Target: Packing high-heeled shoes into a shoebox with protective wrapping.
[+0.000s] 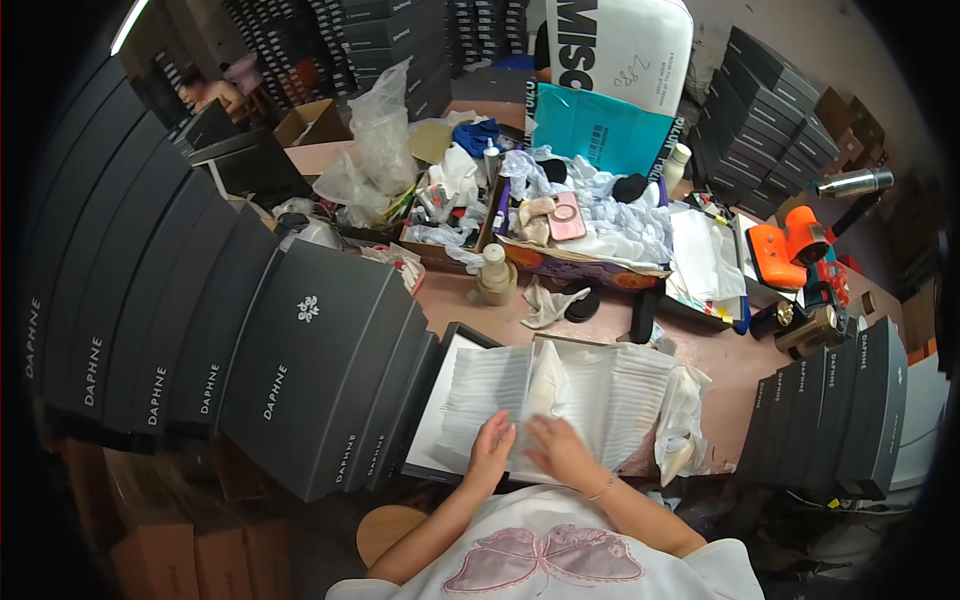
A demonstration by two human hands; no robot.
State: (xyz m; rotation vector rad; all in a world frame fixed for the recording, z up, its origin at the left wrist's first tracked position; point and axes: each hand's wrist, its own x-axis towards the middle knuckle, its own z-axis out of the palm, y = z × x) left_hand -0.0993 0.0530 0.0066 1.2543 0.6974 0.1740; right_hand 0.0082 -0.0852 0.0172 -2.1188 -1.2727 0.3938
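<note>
My left hand is over the near part of an open dark box, its fingers stretched out and nothing in them. Close beside it, my right hand reaches in from the right with fingers spread and slightly blurred, also holding nothing I can see. Thin white pleated wrapping sheets lie in the box and stretch across to the right. Upon them rests a whitish wrapped item, above my right hand; its kind is hidden. Another bundle in white wrapping lies right of the sheets.
Stacked dark shoe boxes crowd the left, with more boxes at the right. Behind the sheets are a pump bottle, a carton of crumpled paper with a pink phone on top, and an orange device.
</note>
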